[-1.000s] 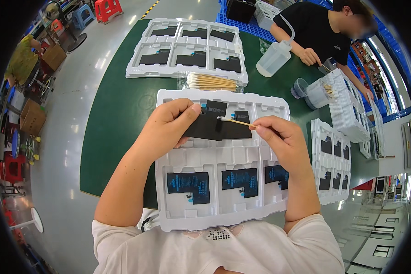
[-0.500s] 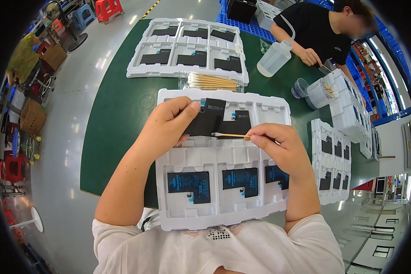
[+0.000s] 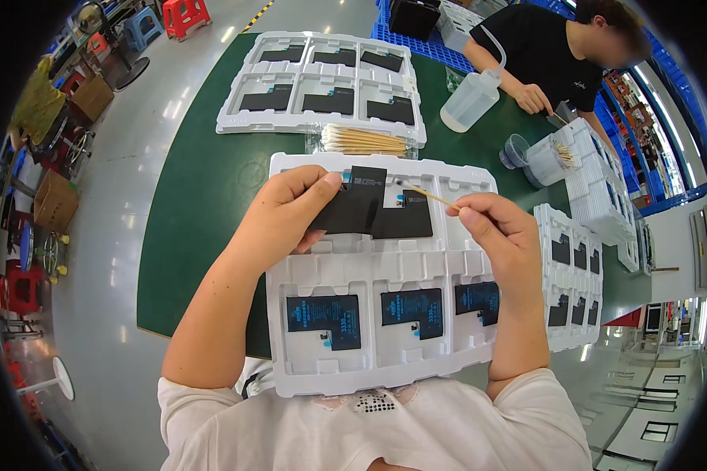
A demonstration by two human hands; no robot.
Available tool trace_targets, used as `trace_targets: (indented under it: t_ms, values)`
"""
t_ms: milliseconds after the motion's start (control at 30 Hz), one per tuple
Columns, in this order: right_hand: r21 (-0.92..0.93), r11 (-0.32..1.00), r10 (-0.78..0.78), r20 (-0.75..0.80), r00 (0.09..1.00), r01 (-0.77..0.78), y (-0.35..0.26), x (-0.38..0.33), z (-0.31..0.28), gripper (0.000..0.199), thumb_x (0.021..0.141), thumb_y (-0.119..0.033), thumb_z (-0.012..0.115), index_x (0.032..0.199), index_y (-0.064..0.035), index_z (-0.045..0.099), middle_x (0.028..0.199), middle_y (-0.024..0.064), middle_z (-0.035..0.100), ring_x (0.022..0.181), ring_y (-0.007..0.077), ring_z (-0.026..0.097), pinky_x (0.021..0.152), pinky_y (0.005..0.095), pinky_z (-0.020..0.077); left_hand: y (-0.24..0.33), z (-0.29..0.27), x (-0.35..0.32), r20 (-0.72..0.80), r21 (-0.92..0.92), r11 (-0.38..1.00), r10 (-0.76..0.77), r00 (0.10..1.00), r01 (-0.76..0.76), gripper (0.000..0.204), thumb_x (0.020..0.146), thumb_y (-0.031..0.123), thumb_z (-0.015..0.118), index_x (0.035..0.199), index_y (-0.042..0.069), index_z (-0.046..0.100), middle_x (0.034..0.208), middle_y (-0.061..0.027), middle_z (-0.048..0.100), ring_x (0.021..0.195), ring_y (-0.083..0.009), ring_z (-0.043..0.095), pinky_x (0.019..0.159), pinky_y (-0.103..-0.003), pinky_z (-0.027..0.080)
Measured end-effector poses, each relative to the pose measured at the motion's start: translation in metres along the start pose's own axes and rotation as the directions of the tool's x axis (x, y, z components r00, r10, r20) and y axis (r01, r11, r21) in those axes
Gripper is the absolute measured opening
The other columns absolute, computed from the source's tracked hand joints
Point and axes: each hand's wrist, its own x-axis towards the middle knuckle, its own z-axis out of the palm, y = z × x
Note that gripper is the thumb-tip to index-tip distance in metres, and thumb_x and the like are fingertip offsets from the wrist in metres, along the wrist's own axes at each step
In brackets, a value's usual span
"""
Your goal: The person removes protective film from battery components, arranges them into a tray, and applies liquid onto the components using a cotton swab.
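Note:
A black L-shaped battery [image 3: 363, 206] is pinched in my left hand [image 3: 292, 206], its fingers closed on the left edge. It is held above the far row of a white compartment tray [image 3: 314, 373]. My right hand [image 3: 501, 229] grips the wooden stick of a cotton swab [image 3: 428, 195]. The swab's tip looks dark and is apart from the held battery, over the far middle compartment. Another black battery [image 3: 412, 220] lies there, partly overlapped in view by the held one. In the near row sit batteries with blue print [image 3: 346, 320], one per compartment.
Beyond the tray lies a bag of cotton swabs [image 3: 365, 141], then a second battery tray [image 3: 322, 74]. A squeeze bottle [image 3: 470, 100], a small cup [image 3: 515, 151] and a swab container [image 3: 548, 163] stand to the right, beside stacked trays [image 3: 593, 177]. A co-worker [image 3: 554, 55] works across the green table [image 3: 200, 196].
The swab has lifted off the held battery's lower right edge and moved up and right, its tip now pointing up-left. My left hand and the battery have barely moved.

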Motion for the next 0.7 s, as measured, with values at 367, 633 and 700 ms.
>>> trace_targets:
  t_ms: [367, 633, 700]
  values:
    - [-0.045, 0.997, -0.062, 0.027, 0.998, 0.063, 0.005, -0.001, 0.006, 0.014, 0.091, -0.011, 0.059, 0.094, 0.0011, 0.066, 0.07, -0.0017, 0.055, 0.062, 0.004, 0.041, 0.056, 0.0196, 0.033, -0.0023, -0.0001, 0.0012, 0.02, -0.06, 0.998, 0.031, 0.999, -0.03, 0.029, 0.095, 0.03, 0.051, 0.083, 0.005, 0.057, 0.057, 0.0005, 0.05, 0.041, -0.0047, 0.039, 0.037, -0.022, 0.03]
    - [-0.142, 0.99, 0.017, 0.179, 0.984, 0.009, 0.0045, -0.001, 0.0033, 0.012, 0.089, -0.008, 0.059, 0.092, 0.0016, 0.066, 0.079, 0.0004, 0.064, 0.065, 0.0033, 0.045, 0.059, 0.0186, 0.0348, 0.0004, -0.0006, -0.0005, 0.005, -0.041, 0.999, 0.005, 1.0, -0.005, 0.033, 0.096, 0.033, 0.05, 0.082, 0.004, 0.057, 0.061, 0.0006, 0.049, 0.044, -0.005, 0.04, 0.041, -0.021, 0.032]
    - [-0.138, 0.99, 0.005, 0.172, 0.985, 0.019, 0.0042, -0.0011, 0.0032, 0.012, 0.088, -0.008, 0.059, 0.092, 0.0016, 0.066, 0.079, 0.0004, 0.064, 0.065, 0.0039, 0.046, 0.059, 0.019, 0.0352, 0.0004, -0.0001, -0.0002, 0.004, -0.039, 0.999, -0.003, 1.0, 0.003, 0.033, 0.096, 0.033, 0.05, 0.082, 0.004, 0.057, 0.061, 0.0007, 0.049, 0.044, -0.0049, 0.039, 0.041, -0.021, 0.032]
